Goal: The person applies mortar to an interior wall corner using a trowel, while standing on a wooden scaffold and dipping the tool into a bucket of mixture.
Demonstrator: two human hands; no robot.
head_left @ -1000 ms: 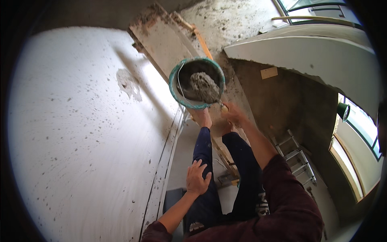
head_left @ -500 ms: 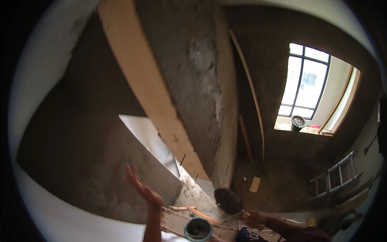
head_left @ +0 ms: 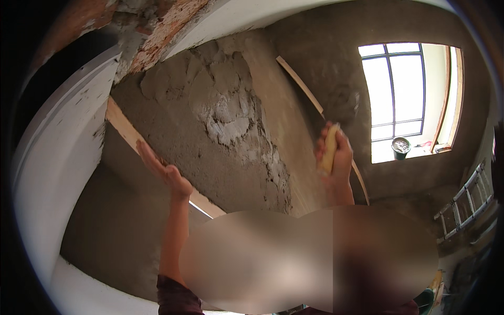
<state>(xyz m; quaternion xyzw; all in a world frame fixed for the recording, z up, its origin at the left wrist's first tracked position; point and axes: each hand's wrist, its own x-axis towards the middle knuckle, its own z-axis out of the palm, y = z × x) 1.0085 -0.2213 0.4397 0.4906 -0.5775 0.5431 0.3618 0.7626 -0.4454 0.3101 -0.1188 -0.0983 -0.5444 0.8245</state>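
My left hand (head_left: 164, 167) is raised with its fingers stretched out flat along the wooden board (head_left: 123, 125), which runs along the lower edge of the wall section. My right hand (head_left: 338, 156) is wrapped round the yellowish handle of a trowel (head_left: 329, 149), held up beside the wall's right edge. Its blade is hard to make out. Wet grey mortar (head_left: 178, 126) covers the wall section between my hands, rough and lumpy at the top and along the right edge, with a pale shiny patch near the middle.
A barred window (head_left: 394, 89) is at the right, with a dark bucket (head_left: 401, 148) on its sill. A ladder (head_left: 464, 207) lies at the lower right. A thin wooden strip (head_left: 300, 84) leans on the back wall. Broken brickwork (head_left: 165, 34) shows above. A blurred patch hides the lower middle.
My view has tilted up toward the top of the wall. The right hand has risen with the trowel from low down; its dark load of mortar no longer shows. My left hand has come to the board.
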